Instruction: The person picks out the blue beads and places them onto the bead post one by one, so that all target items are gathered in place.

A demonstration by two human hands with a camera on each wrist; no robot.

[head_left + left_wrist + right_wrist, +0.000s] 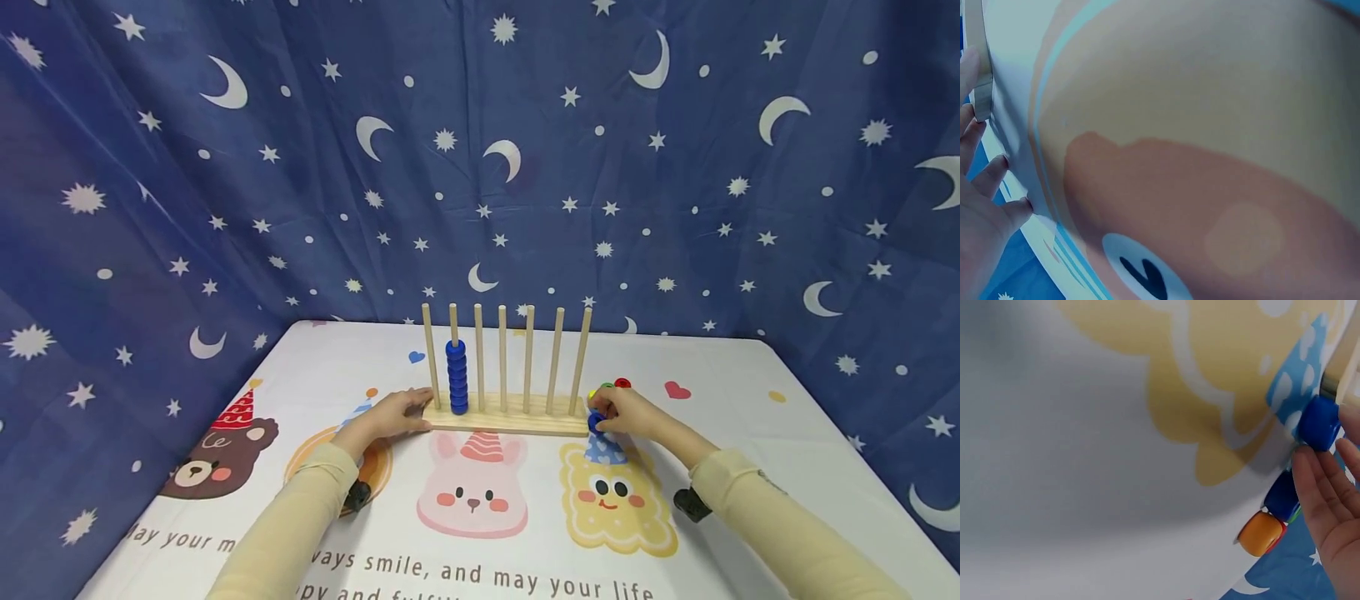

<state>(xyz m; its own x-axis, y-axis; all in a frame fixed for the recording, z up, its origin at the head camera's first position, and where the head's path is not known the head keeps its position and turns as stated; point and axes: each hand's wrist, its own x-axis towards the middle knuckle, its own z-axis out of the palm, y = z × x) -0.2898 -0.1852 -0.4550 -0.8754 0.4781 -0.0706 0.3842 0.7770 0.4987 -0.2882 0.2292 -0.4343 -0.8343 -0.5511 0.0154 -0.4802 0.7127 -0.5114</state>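
A wooden peg rack (510,414) with several upright pegs lies across the table. A stack of blue beads (457,379) fills most of its second peg from the left. My left hand (392,414) holds the rack's left end between thumb and index finger, its other fingers fanned out in the left wrist view. At the right end, my right hand (628,414) pinches a blue bead (1319,423) between thumb and fingertips, low over the cloth. Just past those fingers sit a dark blue bead (1282,495) and an orange bead (1260,534).
Behind the right hand a red bead (622,382), a green bead (607,385) and a yellow bead (592,394) partly show. The white tablecloth (720,400) carries printed cartoon faces and lettering. A blue curtain (480,208) with moons and stars hangs behind the table.
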